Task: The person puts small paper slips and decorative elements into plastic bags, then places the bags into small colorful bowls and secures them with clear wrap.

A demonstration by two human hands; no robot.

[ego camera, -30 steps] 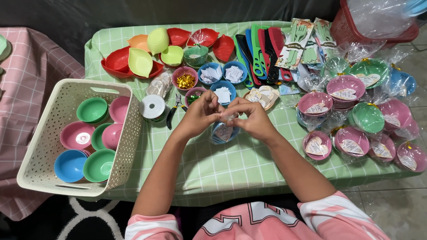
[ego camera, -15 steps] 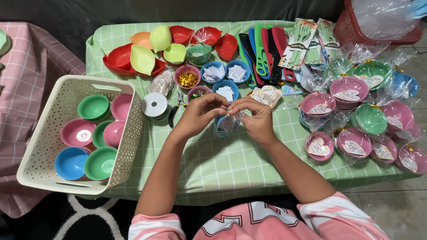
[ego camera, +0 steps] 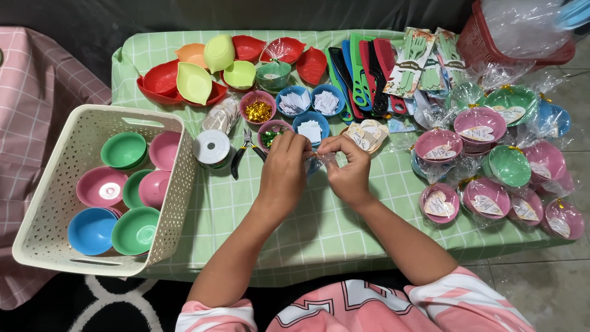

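left hand (ego camera: 284, 175), right hand (ego camera: 348, 172), fingers pinched together

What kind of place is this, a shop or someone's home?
Probably a home worktable for packing party favours: a checked green tablecloth, a white basket of empty plastic bowls, and finished cellophane-wrapped bowls with heart tags. Both hands pinch clear wrap.

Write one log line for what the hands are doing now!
left hand: grip on clear wrap | right hand: grip on same wrap | basket: bowls inside

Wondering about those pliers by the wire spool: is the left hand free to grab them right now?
Probably not at once: the left hand pinches clear wrap with the right hand. The pliers lie uncovered just beside it.
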